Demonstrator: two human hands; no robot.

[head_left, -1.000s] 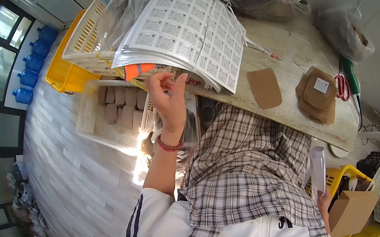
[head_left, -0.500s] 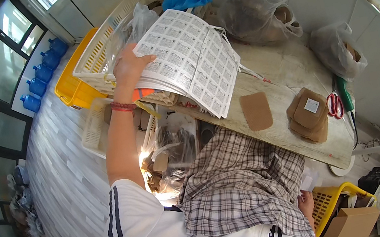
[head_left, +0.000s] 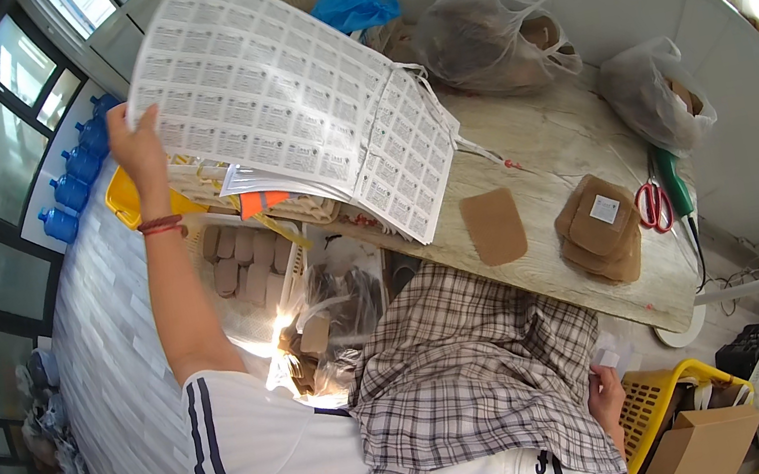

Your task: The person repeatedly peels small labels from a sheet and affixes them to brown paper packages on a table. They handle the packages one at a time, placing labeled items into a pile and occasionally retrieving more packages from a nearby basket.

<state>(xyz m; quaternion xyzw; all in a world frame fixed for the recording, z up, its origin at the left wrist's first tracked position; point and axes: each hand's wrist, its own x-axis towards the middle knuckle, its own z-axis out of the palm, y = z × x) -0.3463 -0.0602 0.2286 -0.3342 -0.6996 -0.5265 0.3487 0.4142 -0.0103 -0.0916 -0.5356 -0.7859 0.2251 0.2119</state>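
Observation:
My left hand (head_left: 140,149) pinches the left edge of a large printed label sheet (head_left: 246,83) and holds that side raised. The sheet's right part droops over the table edge, with a cord across it. Beneath it, more white sheets (head_left: 273,180) lie on an orange piece and a basket. My right hand (head_left: 607,390) is low beside my lap, fingers curled, next to a pale translucent slip (head_left: 613,350); what it grips is not clear. On the table lie a single brown rounded pad (head_left: 496,227) and a pile of similar pads (head_left: 602,233) topped with a white label.
Red-handled scissors (head_left: 654,205) and a green-handled corded tool (head_left: 672,180) lie by the pile. Stuffed plastic bags (head_left: 491,34) stand at the back. A yellow basket (head_left: 652,402) with a cardboard box is at lower right; a white crate (head_left: 237,262) of brown pieces is left.
My left hand has moved left and slightly up, lifting the sheet's left side away from those beneath. The crate of brown pieces shows more. My right hand stays low beside my lap.

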